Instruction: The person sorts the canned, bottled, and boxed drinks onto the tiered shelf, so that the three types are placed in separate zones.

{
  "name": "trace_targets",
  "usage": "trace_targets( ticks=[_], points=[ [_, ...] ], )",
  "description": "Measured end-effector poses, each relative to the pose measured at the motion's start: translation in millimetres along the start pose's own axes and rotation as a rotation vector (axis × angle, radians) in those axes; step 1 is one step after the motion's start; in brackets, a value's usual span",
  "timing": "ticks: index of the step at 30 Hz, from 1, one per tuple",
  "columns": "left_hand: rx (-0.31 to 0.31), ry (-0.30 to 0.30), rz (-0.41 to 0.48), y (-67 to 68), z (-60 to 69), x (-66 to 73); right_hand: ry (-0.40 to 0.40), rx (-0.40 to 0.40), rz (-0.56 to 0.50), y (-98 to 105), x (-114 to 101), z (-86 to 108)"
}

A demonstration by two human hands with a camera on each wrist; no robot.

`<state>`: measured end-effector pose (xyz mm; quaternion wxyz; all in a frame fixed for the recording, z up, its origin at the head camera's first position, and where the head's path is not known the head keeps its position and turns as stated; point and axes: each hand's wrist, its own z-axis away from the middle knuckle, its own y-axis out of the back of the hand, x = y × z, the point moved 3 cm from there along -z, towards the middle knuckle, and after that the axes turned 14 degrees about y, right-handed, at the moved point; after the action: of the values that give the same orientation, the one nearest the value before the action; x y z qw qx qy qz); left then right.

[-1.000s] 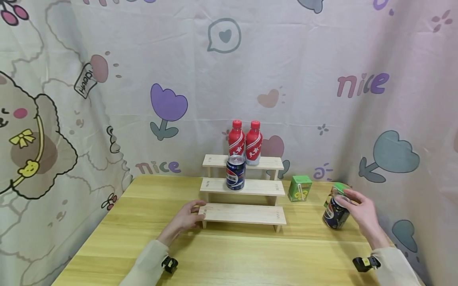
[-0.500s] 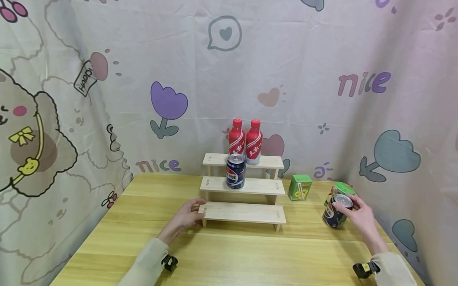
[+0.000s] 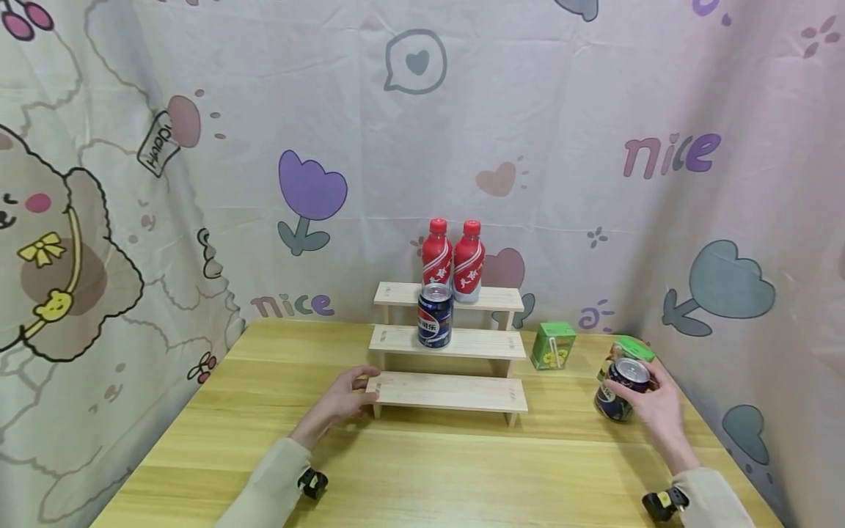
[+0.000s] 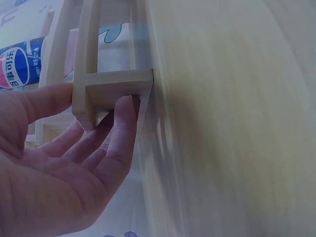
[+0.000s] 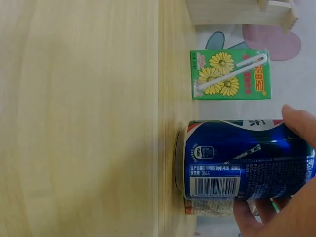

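My right hand grips a dark blue soda can at the right of the table, thumb on one side and fingers round the other. The can is upright; whether its base touches the table I cannot tell. At the left end of the lowest step of a three-tier wooden stand, my left hand holds on, thumb on the board and fingers curled about the end support. A second soda can stands on the middle step. Two red bottles stand on the top step.
A green drink carton with a straw stands right of the stand. Behind the gripped can is a green-topped package, partly hidden. A printed curtain hangs behind and beside the wooden table.
My right hand has slid lower and a little left, its fingers moving from over the can's top to round its sides. The can has barely shifted. My left hand stays on the stand.
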<state>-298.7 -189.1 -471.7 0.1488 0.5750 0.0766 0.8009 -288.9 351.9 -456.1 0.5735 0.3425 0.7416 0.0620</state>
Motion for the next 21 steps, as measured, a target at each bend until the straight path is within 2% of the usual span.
trace_targets(
  ticks=[8, 15, 21],
  points=[
    [-0.021, -0.007, -0.011, -1.9, -1.3, -1.3, -0.057, -0.006, 0.000, -1, -1, 0.9],
    [-0.016, -0.003, -0.003, -1.3, -1.8, -0.9, -0.090, -0.026, -0.029, -6, -12, -1.4],
    [-0.012, 0.006, -0.009, -0.5, -1.9, 0.6, -0.068, -0.046, -0.035, -12, -26, -2.6]
  ],
)
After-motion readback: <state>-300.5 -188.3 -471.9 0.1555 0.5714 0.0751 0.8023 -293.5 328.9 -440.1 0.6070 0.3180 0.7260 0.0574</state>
